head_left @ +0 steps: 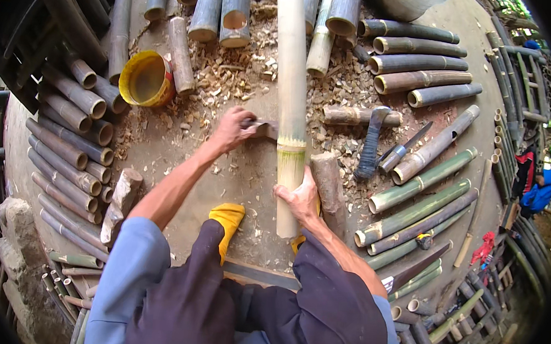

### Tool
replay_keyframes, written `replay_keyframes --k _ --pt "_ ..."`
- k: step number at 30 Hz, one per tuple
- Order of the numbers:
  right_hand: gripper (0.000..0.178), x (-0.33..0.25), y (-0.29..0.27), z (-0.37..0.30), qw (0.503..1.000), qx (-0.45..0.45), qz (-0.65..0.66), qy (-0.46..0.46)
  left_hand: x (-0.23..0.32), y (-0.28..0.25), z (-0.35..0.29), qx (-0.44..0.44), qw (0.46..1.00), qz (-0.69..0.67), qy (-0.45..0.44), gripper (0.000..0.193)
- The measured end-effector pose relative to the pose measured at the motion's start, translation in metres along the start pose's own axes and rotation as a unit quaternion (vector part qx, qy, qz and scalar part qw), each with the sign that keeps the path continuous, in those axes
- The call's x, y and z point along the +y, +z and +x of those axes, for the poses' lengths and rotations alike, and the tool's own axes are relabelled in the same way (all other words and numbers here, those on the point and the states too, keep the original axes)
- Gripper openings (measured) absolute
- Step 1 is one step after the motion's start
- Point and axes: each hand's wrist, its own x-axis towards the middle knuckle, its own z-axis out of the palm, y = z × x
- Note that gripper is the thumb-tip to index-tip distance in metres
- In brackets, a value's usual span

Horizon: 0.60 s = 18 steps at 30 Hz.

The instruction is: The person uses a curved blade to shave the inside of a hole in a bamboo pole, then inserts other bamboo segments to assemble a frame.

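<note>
A long pale bamboo pole (292, 77) stretches away from between my knees, its skin scraped, with a greenish ring at one node. My right hand (300, 196) is wrapped around it near its close end, thumb across the top. To the left of the pole, my left hand (232, 130) is closed on a knife (265, 130). Its grey blade reaches the pole's left side just beyond the node; whether the edge touches is unclear. A short log (328, 188) lies beside my right hand.
Wood chips cover the ground. A yellow-rimmed bucket (146, 78) stands at the far left. Cut bamboo lengths (66, 151) line both sides. On the right lie a dark-wrapped tool (370, 147), a small knife (405, 146) and a saw (419, 268). My feet wear yellow socks (226, 226).
</note>
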Motion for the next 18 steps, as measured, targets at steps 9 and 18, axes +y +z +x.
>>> replay_keyframes --k 9,18 --pt "0.082 0.070 0.013 -0.016 0.982 -0.084 -0.153 0.072 0.017 0.017 0.001 0.040 0.981 0.186 0.044 0.044" --pt "0.084 0.038 0.008 0.014 0.975 -0.095 -0.192 0.056 0.002 0.015 0.001 0.093 0.984 0.123 0.085 0.032"
